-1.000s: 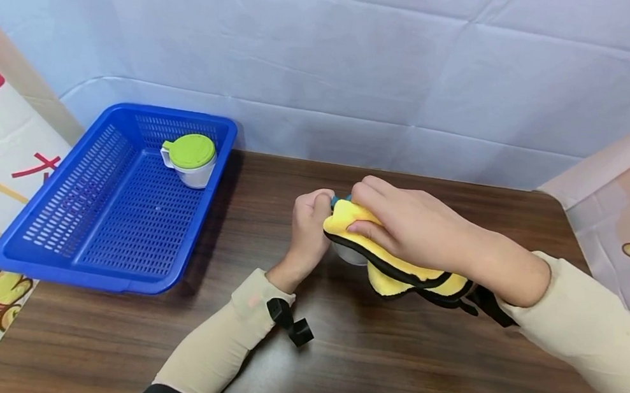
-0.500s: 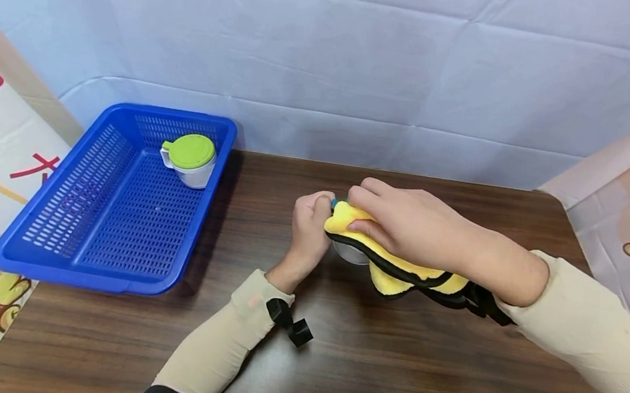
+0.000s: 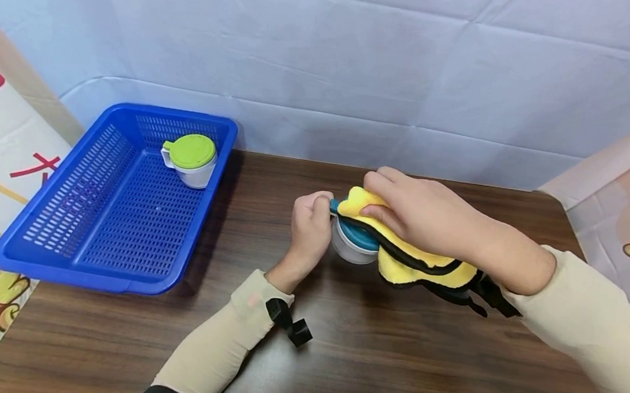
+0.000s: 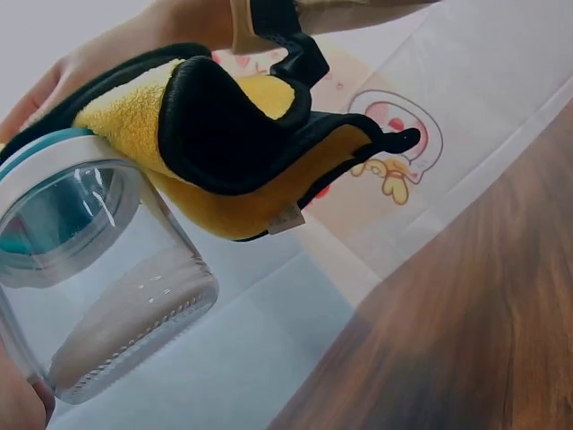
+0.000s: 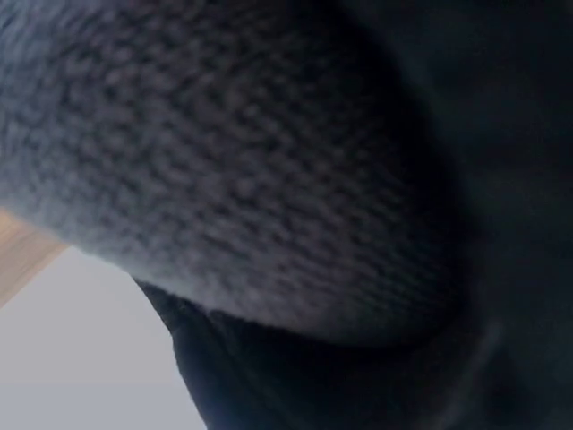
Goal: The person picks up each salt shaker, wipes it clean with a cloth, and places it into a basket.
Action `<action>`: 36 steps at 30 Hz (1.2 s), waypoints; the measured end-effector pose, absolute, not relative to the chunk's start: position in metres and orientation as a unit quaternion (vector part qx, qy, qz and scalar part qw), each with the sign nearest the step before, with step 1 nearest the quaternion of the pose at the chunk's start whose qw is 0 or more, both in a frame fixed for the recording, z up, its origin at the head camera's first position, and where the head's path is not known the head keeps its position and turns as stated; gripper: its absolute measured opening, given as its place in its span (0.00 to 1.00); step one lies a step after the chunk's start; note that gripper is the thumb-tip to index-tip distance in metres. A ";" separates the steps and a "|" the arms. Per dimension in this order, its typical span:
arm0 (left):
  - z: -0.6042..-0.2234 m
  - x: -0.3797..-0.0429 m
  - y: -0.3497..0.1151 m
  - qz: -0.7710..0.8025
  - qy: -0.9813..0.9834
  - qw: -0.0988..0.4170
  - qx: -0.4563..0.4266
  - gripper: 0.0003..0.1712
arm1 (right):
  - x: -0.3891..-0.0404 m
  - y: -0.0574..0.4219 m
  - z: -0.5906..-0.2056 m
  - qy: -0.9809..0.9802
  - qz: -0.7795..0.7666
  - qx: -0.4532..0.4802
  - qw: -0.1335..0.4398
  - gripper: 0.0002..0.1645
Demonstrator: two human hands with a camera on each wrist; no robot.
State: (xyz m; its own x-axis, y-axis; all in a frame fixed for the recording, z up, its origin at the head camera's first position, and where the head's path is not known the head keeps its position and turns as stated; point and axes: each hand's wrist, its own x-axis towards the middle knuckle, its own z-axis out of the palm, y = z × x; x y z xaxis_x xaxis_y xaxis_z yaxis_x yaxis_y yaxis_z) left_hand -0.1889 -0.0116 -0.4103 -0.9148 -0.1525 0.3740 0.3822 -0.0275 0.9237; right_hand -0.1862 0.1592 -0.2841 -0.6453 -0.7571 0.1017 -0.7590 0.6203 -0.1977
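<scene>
My left hand (image 3: 310,228) grips a clear jar (image 3: 351,251) by its handle side, where a teal tab shows beside the thumb. The jar has a white collar and a teal lid (image 3: 361,235), and looks tilted in the left wrist view. In my right hand (image 3: 422,217) is a yellow cloth (image 3: 399,272) with black edging, pinched between thumb and fingers. It lies over part of the lid, and its loose end hangs toward the right wrist. Dark grey fuzzy fabric (image 5: 224,179) fills most of the right wrist view, hiding the fingers there.
To the left stands a blue perforated basket (image 3: 180,272). Inside it, near the back right corner, sits a white handled container with a green lid (image 3: 193,151). Beneath everything is a brown wooden table (image 3: 389,371), backed by a pale hanging sheet (image 3: 329,63).
My right hand and the cloth have shifted slightly up and to the right, uncovering more of the teal lid and jar. The left hand stays in place.
</scene>
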 end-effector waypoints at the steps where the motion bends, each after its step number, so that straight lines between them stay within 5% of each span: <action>1: -0.411 -0.189 -0.012 -0.711 -0.673 0.186 -0.084 0.22 | -0.188 0.161 -0.284 -0.903 0.111 0.415 0.000 0.11; 16: -0.410 -0.189 -0.011 -0.714 -0.669 0.189 -0.080 0.22 | -0.207 0.178 -0.282 -0.918 0.116 0.379 -0.021 0.11; 36: -0.409 -0.200 -0.019 -0.717 -0.674 0.176 -0.017 0.22 | -0.228 0.219 -0.287 -0.933 0.065 0.352 0.038 0.14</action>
State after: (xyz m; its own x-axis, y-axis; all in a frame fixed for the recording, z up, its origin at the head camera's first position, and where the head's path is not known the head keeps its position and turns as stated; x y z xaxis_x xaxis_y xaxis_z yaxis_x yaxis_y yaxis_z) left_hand -0.1997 -0.0187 -0.4090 -0.9371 -0.2298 0.2628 0.2764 -0.0286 0.9606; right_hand -0.2279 0.2185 -0.2869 -0.7497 -0.6513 0.1168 -0.6612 0.7443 -0.0938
